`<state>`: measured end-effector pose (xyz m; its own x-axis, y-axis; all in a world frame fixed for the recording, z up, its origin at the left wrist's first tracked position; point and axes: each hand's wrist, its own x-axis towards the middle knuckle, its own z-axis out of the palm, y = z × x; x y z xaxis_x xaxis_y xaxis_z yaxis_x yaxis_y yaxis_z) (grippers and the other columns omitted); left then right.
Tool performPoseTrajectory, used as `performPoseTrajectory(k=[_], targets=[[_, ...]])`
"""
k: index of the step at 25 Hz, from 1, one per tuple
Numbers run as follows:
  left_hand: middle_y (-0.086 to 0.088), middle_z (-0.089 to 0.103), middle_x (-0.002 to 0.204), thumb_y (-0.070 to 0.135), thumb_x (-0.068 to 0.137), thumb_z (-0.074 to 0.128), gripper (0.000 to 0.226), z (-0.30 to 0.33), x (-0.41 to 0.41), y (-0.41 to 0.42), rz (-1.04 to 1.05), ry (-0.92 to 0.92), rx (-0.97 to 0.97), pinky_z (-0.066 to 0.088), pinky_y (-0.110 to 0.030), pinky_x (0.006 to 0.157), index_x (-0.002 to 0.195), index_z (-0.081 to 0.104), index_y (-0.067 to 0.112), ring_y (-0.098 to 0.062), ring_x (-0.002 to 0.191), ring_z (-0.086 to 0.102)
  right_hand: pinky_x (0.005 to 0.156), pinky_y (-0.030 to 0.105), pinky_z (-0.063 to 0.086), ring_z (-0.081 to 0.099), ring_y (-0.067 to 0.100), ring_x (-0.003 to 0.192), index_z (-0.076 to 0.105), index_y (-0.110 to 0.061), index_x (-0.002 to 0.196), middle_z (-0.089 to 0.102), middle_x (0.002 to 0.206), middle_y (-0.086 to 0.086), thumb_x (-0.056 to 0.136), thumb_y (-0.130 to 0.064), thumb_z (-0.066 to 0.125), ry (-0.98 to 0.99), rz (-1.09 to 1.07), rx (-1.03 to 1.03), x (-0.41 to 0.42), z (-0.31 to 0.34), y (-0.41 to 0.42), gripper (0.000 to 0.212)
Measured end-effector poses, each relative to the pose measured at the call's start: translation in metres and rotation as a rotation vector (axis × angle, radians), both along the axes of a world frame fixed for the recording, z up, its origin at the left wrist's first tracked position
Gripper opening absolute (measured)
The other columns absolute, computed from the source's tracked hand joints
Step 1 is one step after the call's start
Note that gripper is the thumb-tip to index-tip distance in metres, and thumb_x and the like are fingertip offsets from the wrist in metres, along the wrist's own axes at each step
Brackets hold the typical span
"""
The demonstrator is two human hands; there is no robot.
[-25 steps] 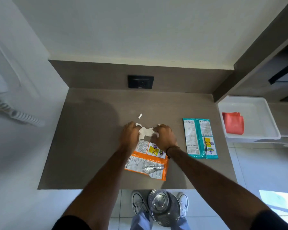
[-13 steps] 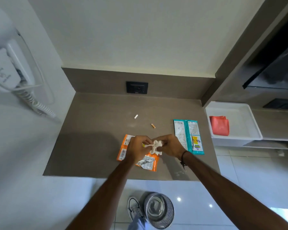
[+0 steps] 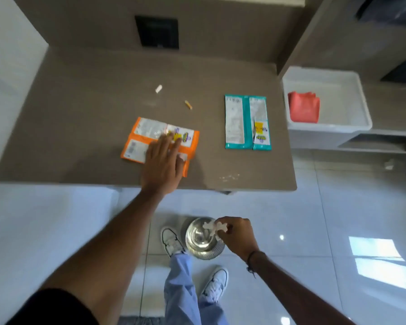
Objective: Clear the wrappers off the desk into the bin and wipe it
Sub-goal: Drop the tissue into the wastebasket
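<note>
An orange wrapper (image 3: 150,134) lies flat near the desk's front edge, and my left hand (image 3: 163,160) rests spread on top of it. A teal wrapper (image 3: 246,121) lies flat to its right. Two small scraps, a white scrap (image 3: 158,88) and an orange scrap (image 3: 188,104), sit farther back on the brown desk (image 3: 80,109). Below the desk, my right hand (image 3: 236,236) pinches a crumpled white wrapper (image 3: 212,227) over the open metal bin (image 3: 203,240) on the floor.
A white tray (image 3: 338,99) holding a folded red cloth (image 3: 304,106) stands on a shelf right of the desk. Crumbs (image 3: 229,177) lie near the desk's front right edge. A black socket (image 3: 157,31) is on the back wall. My feet flank the bin.
My right hand has carried the crumpled white wrapper down from the desk to above the bin. My left hand let go of it and now lies on the orange wrapper.
</note>
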<state>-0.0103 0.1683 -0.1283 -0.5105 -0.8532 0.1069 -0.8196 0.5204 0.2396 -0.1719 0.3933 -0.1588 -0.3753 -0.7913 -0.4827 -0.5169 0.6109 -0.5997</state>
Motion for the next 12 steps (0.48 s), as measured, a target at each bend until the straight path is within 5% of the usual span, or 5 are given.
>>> performPoseTrajectory(k=[3, 5, 12], targets=[[-0.009, 0.041, 0.162, 0.033, 0.100, 0.039, 0.053, -0.006, -0.001, -0.008, -0.012, -0.030, -0.029, 0.035, -0.052, 0.117, 0.150, 0.046, 0.016, -0.032, 0.151, 0.037, 0.088, 0.030, 0.055, 0.069, 0.027, 0.105, 0.080, -0.021, 0.107, 0.078, 0.108, 0.006, 0.077, -0.013, 0.066, -0.019, -0.015, 0.277, 0.013, -0.079, 0.005, 0.034], [-0.009, 0.043, 0.159, 0.033, 0.099, 0.040, 0.052, -0.011, 0.001, -0.010, -0.027, -0.029, -0.087, 0.037, -0.050, 0.115, 0.149, 0.046, 0.017, -0.032, 0.148, 0.039, 0.092, 0.034, 0.054, 0.065, 0.036, 0.114, 0.078, -0.019, 0.113, 0.074, 0.116, 0.015, 0.080, -0.015, 0.067, -0.041, -0.102, 0.387, 0.015, -0.125, 0.000, 0.035], [-0.008, 0.044, 0.159, 0.034, 0.101, 0.042, 0.049, -0.019, 0.001, -0.014, -0.019, -0.011, -0.175, 0.035, -0.049, 0.117, 0.147, 0.048, 0.019, -0.031, 0.149, 0.038, 0.098, 0.036, 0.050, 0.059, 0.035, 0.124, 0.058, -0.025, 0.139, 0.067, 0.130, 0.015, 0.082, -0.026, 0.075, -0.036, -0.101, 0.567, 0.017, -0.200, -0.004, 0.059]])
